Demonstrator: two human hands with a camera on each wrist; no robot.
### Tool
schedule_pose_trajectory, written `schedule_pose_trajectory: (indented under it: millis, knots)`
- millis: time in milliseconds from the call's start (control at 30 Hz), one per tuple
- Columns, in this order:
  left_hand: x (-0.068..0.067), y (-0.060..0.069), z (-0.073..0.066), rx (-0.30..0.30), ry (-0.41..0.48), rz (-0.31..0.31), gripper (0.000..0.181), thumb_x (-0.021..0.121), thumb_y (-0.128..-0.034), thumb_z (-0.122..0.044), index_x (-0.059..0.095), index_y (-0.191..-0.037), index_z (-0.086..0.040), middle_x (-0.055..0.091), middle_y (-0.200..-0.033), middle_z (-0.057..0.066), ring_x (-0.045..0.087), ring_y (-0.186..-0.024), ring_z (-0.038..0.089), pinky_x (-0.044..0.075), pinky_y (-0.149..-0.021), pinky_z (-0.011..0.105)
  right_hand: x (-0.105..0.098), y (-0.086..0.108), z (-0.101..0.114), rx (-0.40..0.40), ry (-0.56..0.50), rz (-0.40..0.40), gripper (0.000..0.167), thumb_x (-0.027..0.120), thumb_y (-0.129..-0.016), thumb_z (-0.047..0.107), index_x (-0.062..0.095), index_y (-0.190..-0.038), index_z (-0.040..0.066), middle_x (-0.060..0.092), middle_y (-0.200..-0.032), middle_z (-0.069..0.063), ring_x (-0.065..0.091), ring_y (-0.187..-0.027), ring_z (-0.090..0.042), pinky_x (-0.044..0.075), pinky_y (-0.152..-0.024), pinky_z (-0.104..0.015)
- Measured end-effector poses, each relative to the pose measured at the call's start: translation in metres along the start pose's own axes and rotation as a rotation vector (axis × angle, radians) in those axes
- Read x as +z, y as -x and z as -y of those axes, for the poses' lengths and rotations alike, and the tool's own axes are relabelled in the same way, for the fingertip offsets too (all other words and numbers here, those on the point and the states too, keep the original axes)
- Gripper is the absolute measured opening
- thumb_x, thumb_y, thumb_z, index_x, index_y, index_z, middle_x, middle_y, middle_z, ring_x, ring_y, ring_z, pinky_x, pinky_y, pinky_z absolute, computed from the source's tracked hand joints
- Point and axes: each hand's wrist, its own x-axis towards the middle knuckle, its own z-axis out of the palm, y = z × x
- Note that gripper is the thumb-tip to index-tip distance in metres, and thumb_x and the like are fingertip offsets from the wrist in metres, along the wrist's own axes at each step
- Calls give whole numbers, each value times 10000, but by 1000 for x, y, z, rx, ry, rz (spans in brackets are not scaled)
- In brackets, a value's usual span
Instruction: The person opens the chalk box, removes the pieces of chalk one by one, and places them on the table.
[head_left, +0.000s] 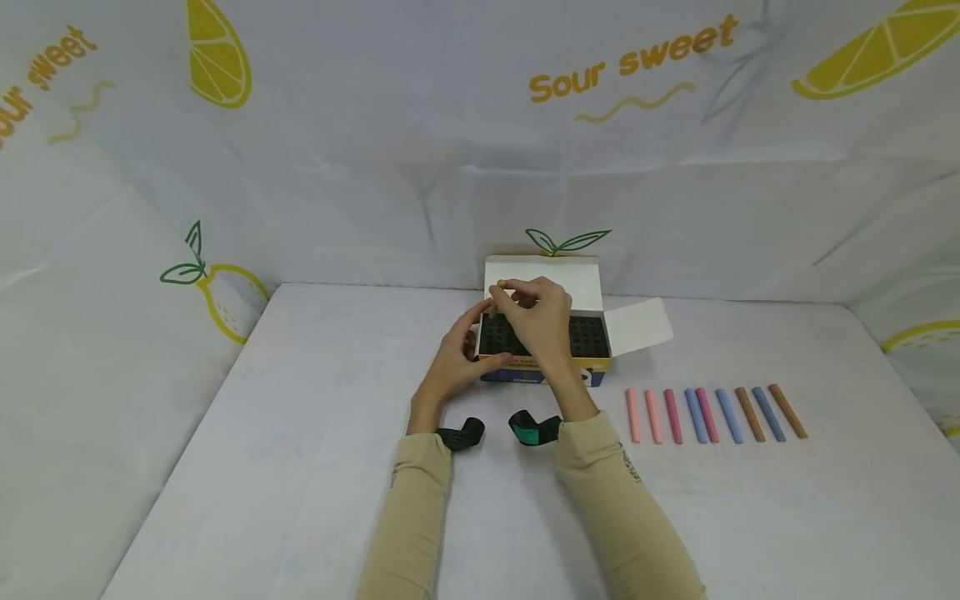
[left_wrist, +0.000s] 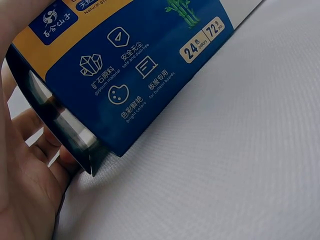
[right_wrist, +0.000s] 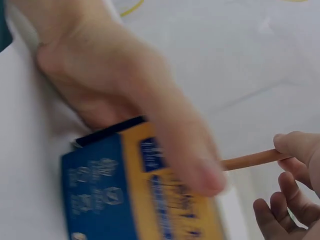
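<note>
A blue and yellow chalk box (head_left: 592,367) stands with its lid raised, a black insert full of holes inside. My left hand (head_left: 454,354) grips its left end, the thumb across the front and the fingers around the side, where an end flap (left_wrist: 75,135) sticks out in the left wrist view. Over the box's left part, my right hand (head_left: 543,321) pinches the end of an orange-brown chalk stick (right_wrist: 255,160) between thumb and fingertips. The stick's other end is hidden behind my left thumb in the right wrist view.
Right of the box a row of pink, magenta, blue and brown chalk sticks (head_left: 705,415) lies on the white table (head_left: 300,433). A white side flap (head_left: 641,325) juts out from the box's right end. A cloth wall (head_left: 375,225) rises behind.
</note>
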Motion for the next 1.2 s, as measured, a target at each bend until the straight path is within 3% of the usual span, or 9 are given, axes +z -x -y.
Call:
schedule_pose_trajectory:
  millis: [100,200,433,500,567,700,867,967,1200]
  knots:
    - [0,0,0,-12,-5,-3,954,801,-789,-631,361,-1585,-344,464,-1470,69,382,-688,144,350,-630,246,-11,-1,7,7,-32,-15,189,785,-898,139,810,-1013,-8,699,-895,-228,689,-831,-365,588,-827,-442]
    - [0,0,1,-19,-10,-2,950,801,-790,-629,359,-1585,-355,468,-1464,63,385,-694,145,351,-631,246,-22,2,15,8,-45,-14,184,789,-890,124,809,-1009,-15,685,-901,-226,677,-840,-350,593,-867,-467]
    - [0,1,4,-11,-30,-1,970,755,-784,-709,343,-1590,-361,476,-1468,46,382,-682,145,350,-629,253,-44,15,20,16,-30,5,156,793,-885,112,818,-996,5,659,-863,-164,632,-764,-169,547,-746,-240]
    - [-1,2,4,-11,-29,-3,985,742,-773,-739,342,-1591,-363,476,-1469,48,381,-675,141,349,-623,249,-51,18,21,11,-19,12,147,799,-879,99,818,-991,5,658,-857,-163,645,-746,-178,523,-716,-180]
    - [-1,2,4,-11,-26,-4,943,781,-807,-637,344,-1592,-353,475,-1474,55,380,-674,146,350,-622,252,-58,21,20,3,-3,21,145,803,-874,89,817,-988,1,661,-862,-173,670,-749,-226,507,-707,-144]
    - [-1,3,3,-1,-21,-1,915,809,-833,-519,340,-1597,-336,469,-1477,71,378,-668,159,353,-620,260,-73,27,18,-8,41,40,145,801,-880,90,815,-987,-6,687,-898,-188,685,-789,-253,503,-730,-133]
    - [-1,2,4,7,-35,5,1011,716,-768,-775,327,-1599,-352,456,-1486,60,372,-665,144,353,-624,256,-91,35,16,-19,75,29,142,803,-880,91,815,-980,-9,693,-882,-169,615,-784,-41,504,-753,-141]
    - [0,2,4,2,-35,5,1015,711,-759,-789,328,-1596,-361,451,-1492,59,368,-671,143,352,-630,257,-101,38,15,-25,95,18,124,798,-883,86,815,-960,-10,684,-869,-159,576,-787,25,496,-772,-124]
    - [1,1,2,-11,-38,10,983,732,-770,-755,327,-1589,-392,446,-1496,42,363,-689,144,350,-637,255,-125,46,14,9,138,-18,130,799,-879,91,816,-966,-5,678,-893,-155,556,-833,34,451,-819,-100]
